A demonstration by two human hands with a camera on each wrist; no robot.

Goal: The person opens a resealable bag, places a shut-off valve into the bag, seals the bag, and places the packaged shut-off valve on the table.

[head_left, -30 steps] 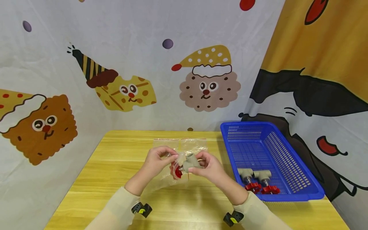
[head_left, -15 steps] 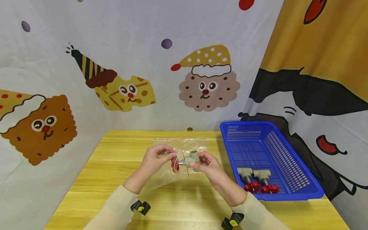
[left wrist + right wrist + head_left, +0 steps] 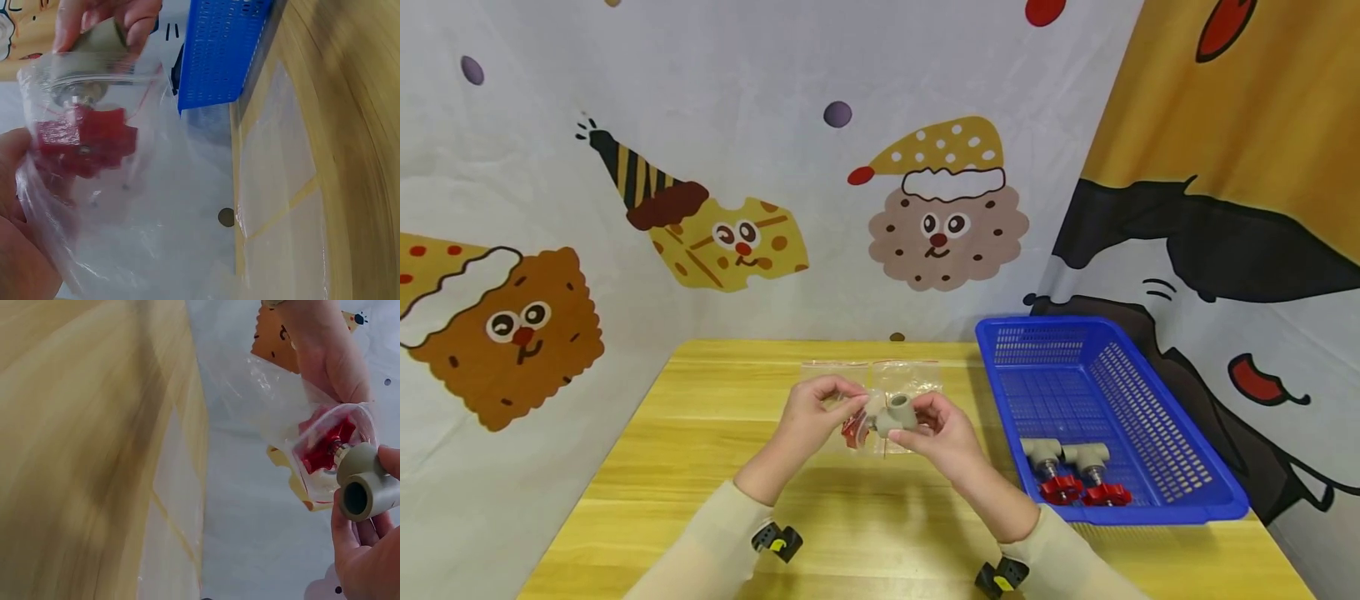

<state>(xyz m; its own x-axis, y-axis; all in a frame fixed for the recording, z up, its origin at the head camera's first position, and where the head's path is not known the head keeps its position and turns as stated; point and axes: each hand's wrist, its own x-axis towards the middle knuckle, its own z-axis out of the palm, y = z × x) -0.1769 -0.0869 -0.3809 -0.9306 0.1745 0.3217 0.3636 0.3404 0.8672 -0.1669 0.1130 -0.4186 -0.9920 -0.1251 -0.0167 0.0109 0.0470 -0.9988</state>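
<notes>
Between the two hands is a valve (image 3: 895, 414) with a grey tee-shaped body and a red handwheel (image 3: 87, 140). My right hand (image 3: 951, 433) grips the grey body, thumb on the near side. My left hand (image 3: 812, 421) pinches the rim of a clear zip bag (image 3: 156, 231). In the left wrist view the handwheel sits inside the bag's mouth, while the grey body stays outside it. The right wrist view shows the same bag mouth around the red wheel (image 3: 328, 447), with the body's open pipe end (image 3: 356, 499) facing the camera.
A blue basket (image 3: 1180, 510) at the right of the wooden table (image 3: 647, 500) holds two similar valves (image 3: 1086, 458) with red handwheels. Two flat clear zip bags (image 3: 906, 375) lie behind the hands. A printed cloth (image 3: 760, 83) hangs behind the table.
The valve has been turned and shifted slightly left, its red wheel now further within the bag's mouth. Both hands keep their hold; the basket and its valves have not moved.
</notes>
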